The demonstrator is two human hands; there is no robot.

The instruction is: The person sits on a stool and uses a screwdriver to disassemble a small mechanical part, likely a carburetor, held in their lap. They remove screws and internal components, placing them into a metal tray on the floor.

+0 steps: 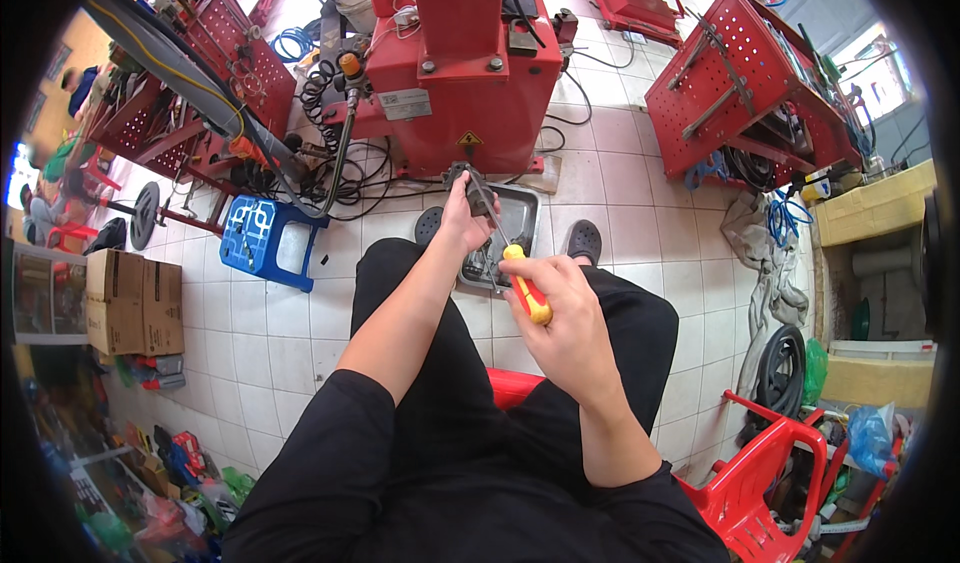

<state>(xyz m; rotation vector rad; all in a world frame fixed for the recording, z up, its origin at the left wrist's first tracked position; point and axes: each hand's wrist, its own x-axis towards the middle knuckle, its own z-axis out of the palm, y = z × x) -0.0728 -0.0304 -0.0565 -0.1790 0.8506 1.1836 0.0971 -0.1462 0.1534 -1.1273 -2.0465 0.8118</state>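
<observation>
My left hand is closed around a small dark metal part, held up over a tray. In my right hand is a screwdriver with a yellow and red handle. Its shaft points up and left, and its tip meets or lies very near the dark part; the exact contact is too small to tell. Below both hands, a grey metal tray lies on the floor between my feet. Some small metal pieces seem to lie in it, partly hidden by my hands.
Ahead stands a large red machine with cables and hoses around its base. A blue plastic stool is at the left, near cardboard boxes. Red perforated tool carts stand on both sides. A red chair is at the lower right.
</observation>
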